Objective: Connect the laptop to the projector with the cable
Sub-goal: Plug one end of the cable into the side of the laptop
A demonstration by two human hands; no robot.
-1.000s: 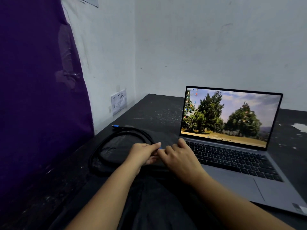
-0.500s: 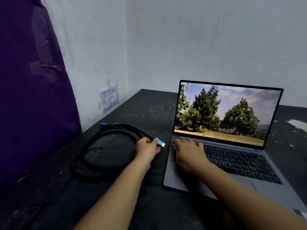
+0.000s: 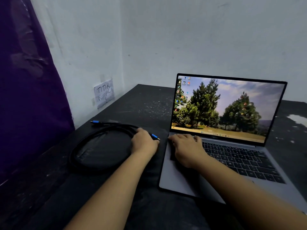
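Between the open laptop point(image 3: 232, 146) and the coiled black cable point(image 3: 99, 146) runs a narrow bare strip of the dark table point(image 3: 146, 100); the left hand point(image 3: 144, 144) sits at its far end, gripping a blue-tipped plug point(image 3: 155, 136) that points at the laptop's left side. The right hand point(image 3: 186, 148) covers the keyboard's far-left corner. The table's far-left corner lies clear, hemmed by walls. The coil fills the left edge.

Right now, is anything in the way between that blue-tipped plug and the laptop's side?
Nothing visible does. The left hand holds the black cable's blue-tipped plug just off the open grey laptop's left edge; only bare dark table lies between.
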